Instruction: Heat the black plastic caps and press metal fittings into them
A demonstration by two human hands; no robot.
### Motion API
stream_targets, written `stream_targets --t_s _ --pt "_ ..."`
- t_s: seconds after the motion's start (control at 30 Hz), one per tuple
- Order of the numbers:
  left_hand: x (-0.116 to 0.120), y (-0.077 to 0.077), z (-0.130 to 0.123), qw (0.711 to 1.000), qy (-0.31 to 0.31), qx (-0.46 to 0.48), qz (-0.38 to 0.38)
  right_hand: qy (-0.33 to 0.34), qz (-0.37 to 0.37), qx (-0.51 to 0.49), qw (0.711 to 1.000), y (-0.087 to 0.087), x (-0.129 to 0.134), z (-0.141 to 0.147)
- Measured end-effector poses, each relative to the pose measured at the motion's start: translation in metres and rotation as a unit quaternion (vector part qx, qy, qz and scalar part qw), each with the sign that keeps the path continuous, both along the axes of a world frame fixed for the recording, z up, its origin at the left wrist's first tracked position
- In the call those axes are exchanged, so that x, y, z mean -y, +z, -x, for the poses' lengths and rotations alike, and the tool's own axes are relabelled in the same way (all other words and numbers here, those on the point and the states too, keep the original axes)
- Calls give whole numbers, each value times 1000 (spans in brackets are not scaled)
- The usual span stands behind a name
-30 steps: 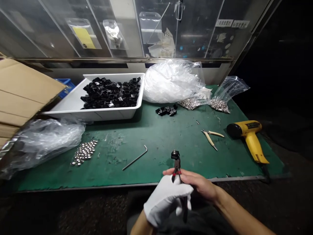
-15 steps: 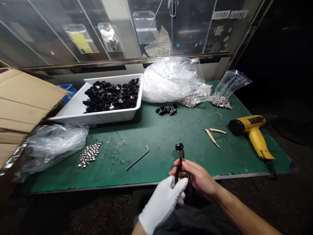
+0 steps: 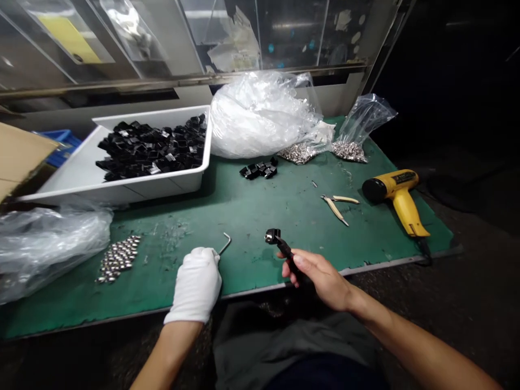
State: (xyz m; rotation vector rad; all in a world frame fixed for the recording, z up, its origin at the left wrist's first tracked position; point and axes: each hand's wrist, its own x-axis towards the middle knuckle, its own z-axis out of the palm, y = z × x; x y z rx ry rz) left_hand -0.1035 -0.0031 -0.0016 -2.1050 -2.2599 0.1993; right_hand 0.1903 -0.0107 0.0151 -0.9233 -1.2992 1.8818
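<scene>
My left hand [image 3: 197, 281], in a white glove, is closed over the long end of a hex key [image 3: 226, 240] near the table's front edge; the bent end sticks out beyond the fingers. My bare right hand [image 3: 317, 273] is wrapped round dark-handled pliers [image 3: 285, 249]. At the pliers' tip sits a small black part [image 3: 273, 235] with a shiny metal piece at its left side. Small metal pieces [image 3: 118, 259] lie grouped on the green table to the left of my glove. Several black parts [image 3: 259, 169] form a small pile farther back.
A white tray [image 3: 162, 183] full of black parts stands at the back left. Plastic bags [image 3: 260, 116] are behind the pile. Cream-handled cutters [image 3: 335, 208] and a yellow heat gun [image 3: 402, 203] lie at the right, a cardboard box [image 3: 20, 157] at the left.
My left hand has left the pliers, moved left and closed on the hex key. My right hand still holds the pliers, now tilted to the left. The view has shifted right and down.
</scene>
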Motion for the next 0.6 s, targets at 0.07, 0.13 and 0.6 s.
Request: stream_targets --t_s 0.07,0.13,0.6 --pt "2 -5 -5 999 21 23 -21 3 11 -11 1000 0 1 -4" --pt "6 -7 -11 994 58 79 -49 7 29 -25 999 0 2 -9" --pt "74 64 -89 843 140 517 -49 51 40 -7 998 -6 7 -17"
